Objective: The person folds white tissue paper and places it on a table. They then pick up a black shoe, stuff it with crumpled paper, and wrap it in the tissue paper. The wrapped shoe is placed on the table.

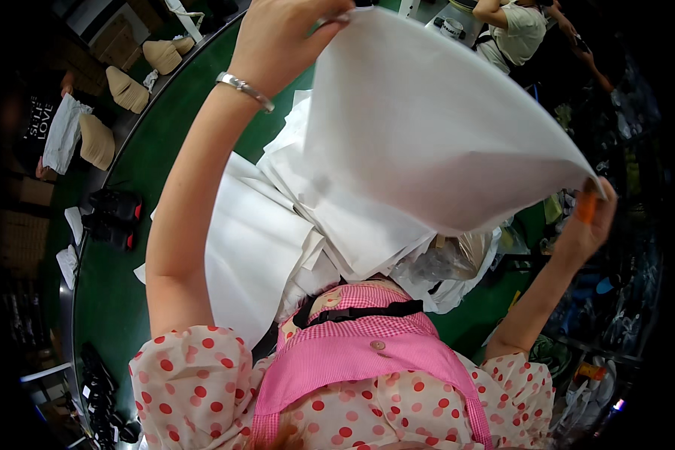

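Note:
A large white sheet of paper (pixel 435 112) is stretched up in front of me, its lower edge bowing. My left hand (pixel 281 41), with a silver bangle at the wrist, pinches its upper left corner. At the far right, my right hand (pixel 596 225) grips another corner; an orange band covers part of a finger. Beneath lie several loose white sheets (pixel 251 232), overlapping and fanned out on the green table (pixel 176 120) close to my apron. The raised sheet hides part of that pile.
Crumpled clear plastic (pixel 435 266) lies right of the pile. Black shoes with red parts (pixel 114 217) stand on the left, near beige molded pieces (pixel 127 90) along the table's edge. A person in black (pixel 34 124) holds white material; another person (pixel 513 34) is at upper right.

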`<state>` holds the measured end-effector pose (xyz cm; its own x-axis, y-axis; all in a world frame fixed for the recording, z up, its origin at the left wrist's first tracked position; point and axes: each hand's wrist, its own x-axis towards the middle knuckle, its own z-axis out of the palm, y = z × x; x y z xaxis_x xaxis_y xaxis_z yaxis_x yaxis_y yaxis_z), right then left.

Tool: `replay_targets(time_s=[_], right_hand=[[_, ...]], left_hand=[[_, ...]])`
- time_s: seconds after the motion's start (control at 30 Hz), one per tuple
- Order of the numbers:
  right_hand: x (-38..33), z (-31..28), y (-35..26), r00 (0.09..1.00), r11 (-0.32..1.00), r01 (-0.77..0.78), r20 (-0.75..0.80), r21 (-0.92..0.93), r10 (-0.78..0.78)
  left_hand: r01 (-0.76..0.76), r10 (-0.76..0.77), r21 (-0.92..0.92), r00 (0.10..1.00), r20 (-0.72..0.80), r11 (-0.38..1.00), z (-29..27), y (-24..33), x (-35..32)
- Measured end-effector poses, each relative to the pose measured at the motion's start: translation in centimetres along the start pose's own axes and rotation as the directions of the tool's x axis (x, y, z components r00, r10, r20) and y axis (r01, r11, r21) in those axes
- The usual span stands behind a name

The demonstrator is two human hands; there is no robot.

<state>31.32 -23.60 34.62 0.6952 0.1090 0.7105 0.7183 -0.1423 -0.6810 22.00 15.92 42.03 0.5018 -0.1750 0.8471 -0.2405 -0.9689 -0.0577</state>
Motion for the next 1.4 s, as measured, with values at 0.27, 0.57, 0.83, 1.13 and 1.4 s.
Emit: replay_targets(time_s=[0.27, 0.57, 0.83, 1.13, 1.4], right_hand=[[-3.3, 0.2, -6.9, 0.891, 0.919, 0.391, 0.227, 0.059, -0.394], [-15.7, 10.0, -3.9, 0.505, 0.955, 0.250, 0.820, 0.160, -0.269], [-24.1, 13.5, 3.3, 0.384, 0.984, 0.170, 0.916, 0.051, -0.113], [-21.9, 12.5, 6.2, 0.348, 0.944, -0.168, 0.879, -0.284, 0.326], [-16.3, 12.8, 21.5, 0.331, 0.416, -0.815, 0.267, -0.402, 0.905]], left_hand=[[0.117, -0.125, -0.047, 0.958, -0.256, 0.992, -0.4, -1.8, -6.7], [0.333, -0.336, 0.050, 0.924, 0.183, 0.942, 3.6, -2.7, -26.6], [0.405, -0.516, 0.323, 0.615, 0.596, 0.855, 5.7, -0.9, -33.9], [0.287, -0.553, 0.480, 0.549, 0.627, 0.829, 9.1, 8.3, -27.7], [0.563, -0.631, 0.360, 0.416, 0.654, 0.744, 11.6, 14.6, -30.6]])
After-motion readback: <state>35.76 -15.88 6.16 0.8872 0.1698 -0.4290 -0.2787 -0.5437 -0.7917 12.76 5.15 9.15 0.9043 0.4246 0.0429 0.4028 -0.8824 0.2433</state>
